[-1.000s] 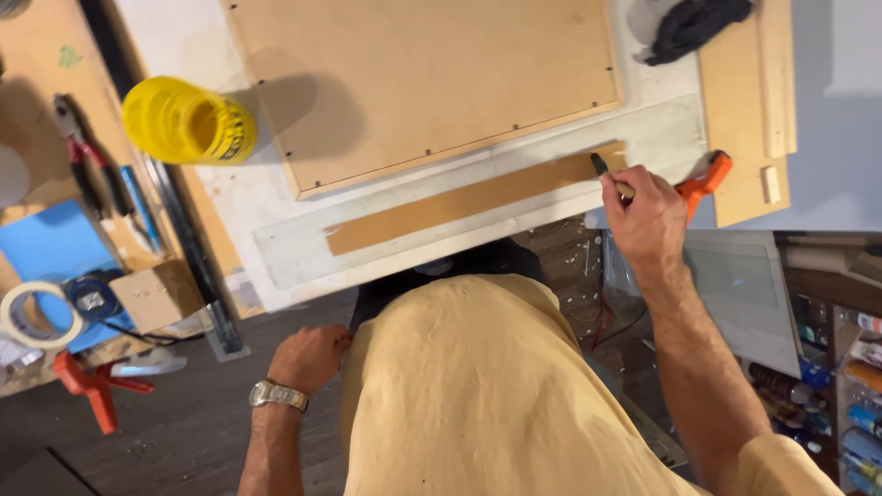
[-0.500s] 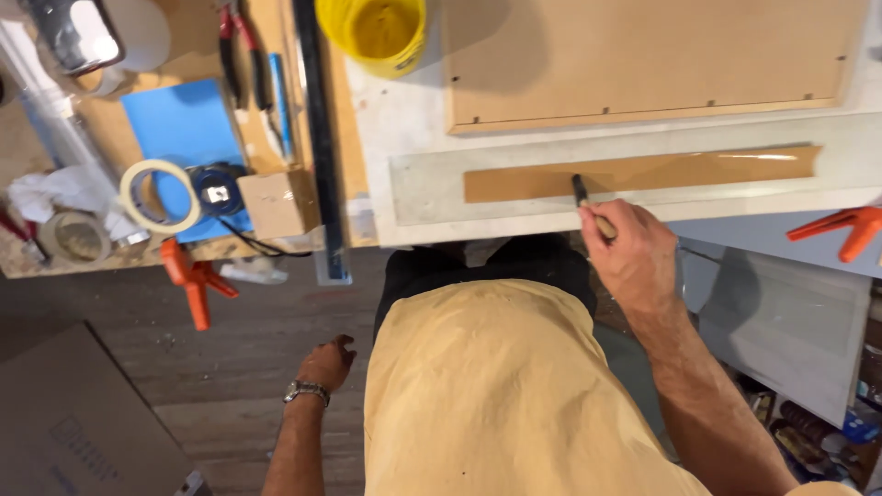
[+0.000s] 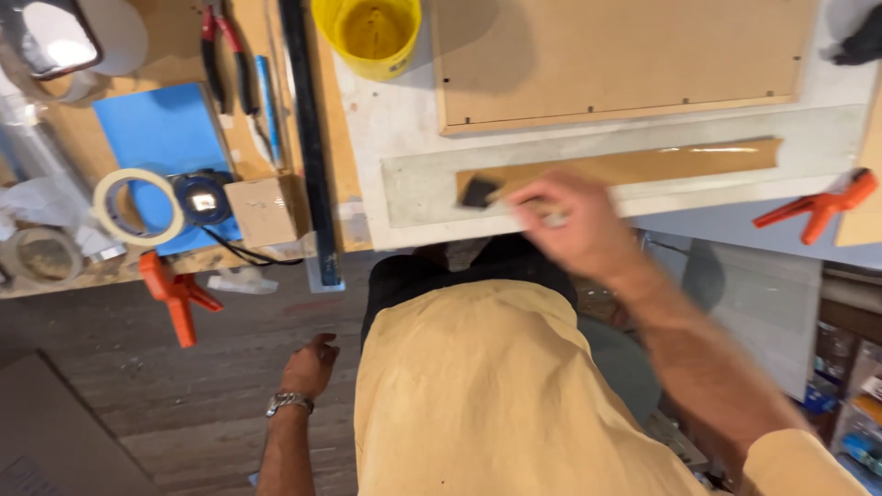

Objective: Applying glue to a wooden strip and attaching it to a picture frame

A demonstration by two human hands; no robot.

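Brush (image 3: 480,192) with a dark head sits at the left end of a long thin wooden strip (image 3: 643,165), held by the right hand (image 3: 568,220), whose fingers are closed around the handle. The hand is blurred, so the exact grip cannot be made out. The strip lies lengthwise on a pale, clear-looking sheet (image 3: 413,188) near the front edge of the table (image 3: 386,119). Most of the strip shows a glossy, wet-looking shine, brightest toward its right end, which suggests that the coat already covers much of its length; the part under the brush and hand is hidden, so whether the left end is finished cannot be told. A fair reading is that the coating is well along, with the left end in hand.

The left hand (image 3: 310,366) hangs low beside the body, away from the table, fingers loosely curled and holding nothing, with a watch on the wrist.

Behind the strip lies a large brown board (image 3: 625,55), and a yellow bucket (image 3: 367,32) stands to the left of it. An orange clamp (image 3: 813,209) grips the table edge at right, another orange clamp (image 3: 175,294) at left. A roll of tape (image 3: 136,207), a blue sheet (image 3: 161,133) and pliers (image 3: 220,55) lie further left.
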